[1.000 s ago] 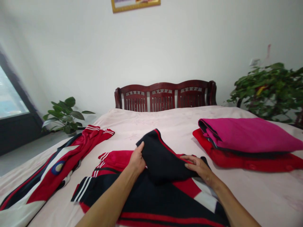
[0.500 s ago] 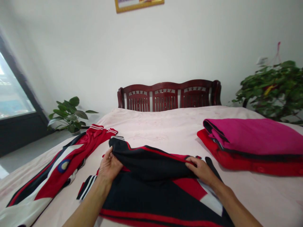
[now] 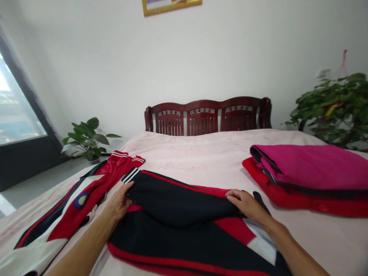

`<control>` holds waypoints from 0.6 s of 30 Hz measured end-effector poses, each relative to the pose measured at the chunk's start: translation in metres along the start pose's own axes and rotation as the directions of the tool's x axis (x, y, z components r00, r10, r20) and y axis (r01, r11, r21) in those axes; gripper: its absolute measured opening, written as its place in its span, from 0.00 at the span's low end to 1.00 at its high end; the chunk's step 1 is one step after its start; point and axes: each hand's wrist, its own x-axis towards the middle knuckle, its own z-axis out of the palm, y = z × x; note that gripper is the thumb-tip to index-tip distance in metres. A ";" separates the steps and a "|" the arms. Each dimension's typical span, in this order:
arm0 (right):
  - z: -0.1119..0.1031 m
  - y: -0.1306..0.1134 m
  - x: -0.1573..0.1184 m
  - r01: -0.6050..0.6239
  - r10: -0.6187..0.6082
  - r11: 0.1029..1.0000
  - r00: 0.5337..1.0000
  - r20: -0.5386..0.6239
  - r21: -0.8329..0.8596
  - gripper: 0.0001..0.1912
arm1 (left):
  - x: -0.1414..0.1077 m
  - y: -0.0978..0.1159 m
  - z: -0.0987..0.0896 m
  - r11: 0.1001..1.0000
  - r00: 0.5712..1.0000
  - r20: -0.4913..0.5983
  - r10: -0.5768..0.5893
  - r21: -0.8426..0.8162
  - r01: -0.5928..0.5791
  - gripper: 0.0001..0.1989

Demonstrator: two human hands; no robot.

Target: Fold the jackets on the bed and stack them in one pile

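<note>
A dark navy track jacket (image 3: 172,241) with red and white panels and red piping lies on the bed in front of me. One of its sleeves (image 3: 172,199) is laid across the body, its white-striped cuff pointing left. My left hand (image 3: 121,201) grips this sleeve just below the cuff, fingers curled around the fabric and partly hidden. My right hand (image 3: 243,203) pinches the sleeve's other end, near the shoulder, between thumb and fingers. Between both hands the sleeve is stretched, sagging slightly along its lower edge.
To the left lies a red, white and navy striped garment (image 3: 83,195). Folded magenta clothing (image 3: 313,165) rests on folded red clothing (image 3: 304,203) at the right. Beyond the pink bedsheet (image 3: 184,153) stands a dark wooden headboard (image 3: 202,117). Plants (image 3: 89,138) flank the bed.
My left hand has moved left and slightly down, drawing the sleeve straighter so its striped cuff now shows fully. My right hand keeps its hold near the shoulder.
</note>
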 end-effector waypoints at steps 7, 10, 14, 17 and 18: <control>-0.015 -0.026 0.029 -0.009 -0.004 0.881 1.000 -0.026 -0.472 0.15 | 0.024 -0.004 -0.040 0.558 0.917 -0.096 0.386 0.816 -0.150 0.16; -0.002 -0.040 0.027 -0.050 -0.016 0.801 0.994 -0.105 -0.596 0.20 | 0.022 -0.011 -0.051 0.079 0.801 0.099 0.590 0.981 -0.179 0.28; 0.034 -0.051 0.016 0.060 -0.120 0.762 0.992 -0.050 -0.645 0.28 | 0.011 -0.023 -0.037 -0.362 0.603 0.566 0.563 0.824 -0.435 0.29; 0.058 -0.046 0.012 0.155 -0.061 0.780 0.983 0.172 -0.607 0.32 | 0.007 -0.040 -0.022 -0.508 0.704 0.650 0.287 0.726 -0.463 0.26; 0.062 -0.042 0.012 0.165 -0.034 0.791 0.974 0.226 -0.589 0.33 | 0.007 -0.046 -0.019 -0.550 0.754 0.619 0.222 0.718 -0.427 0.26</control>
